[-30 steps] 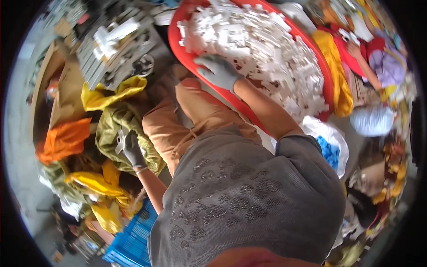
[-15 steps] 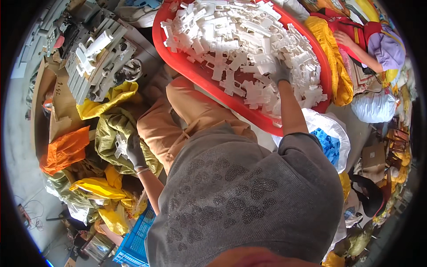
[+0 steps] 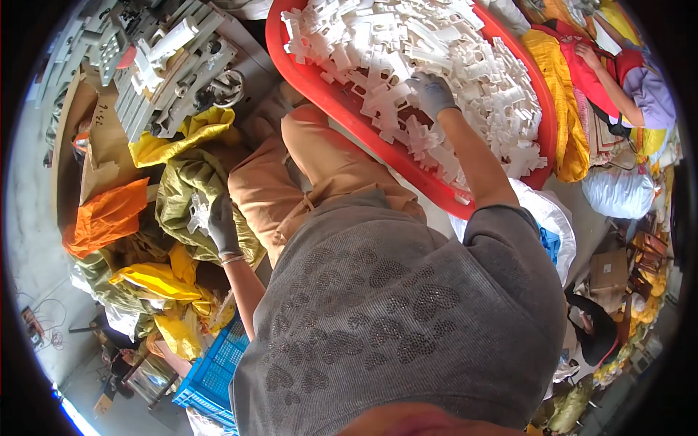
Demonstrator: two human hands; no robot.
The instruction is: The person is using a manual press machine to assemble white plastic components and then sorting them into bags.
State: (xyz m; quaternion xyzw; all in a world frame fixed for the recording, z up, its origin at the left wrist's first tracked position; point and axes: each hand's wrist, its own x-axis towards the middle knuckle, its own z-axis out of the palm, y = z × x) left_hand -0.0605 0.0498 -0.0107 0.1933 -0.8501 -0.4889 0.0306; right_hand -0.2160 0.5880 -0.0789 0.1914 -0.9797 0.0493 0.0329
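Note:
My right hand (image 3: 434, 94), in a grey glove, reaches into a big red tub (image 3: 349, 120) heaped with white plastic toy pistol pieces (image 3: 465, 58). Its fingers curl down onto the pieces at the near left part of the heap and close on one; their tips are partly hidden. Low at my left side, my gloved left hand (image 3: 222, 225) grips a white toy pistol piece (image 3: 198, 214). That piece is over an olive-green sack (image 3: 178, 178), beside my knee.
A grey metal machine (image 3: 182, 80) with a white piece on top stands at the far left, by a cardboard box (image 3: 109, 138). A blue crate (image 3: 214, 370) sits at lower left. A white sack (image 3: 556, 225) with blue parts is right of me. Another person's arm (image 3: 614, 91) shows at far right.
My right hand has moved left and farther over the heap, its fingers now curled onto the pieces. My left hand keeps its piece in nearly the same place. The view has shifted slightly.

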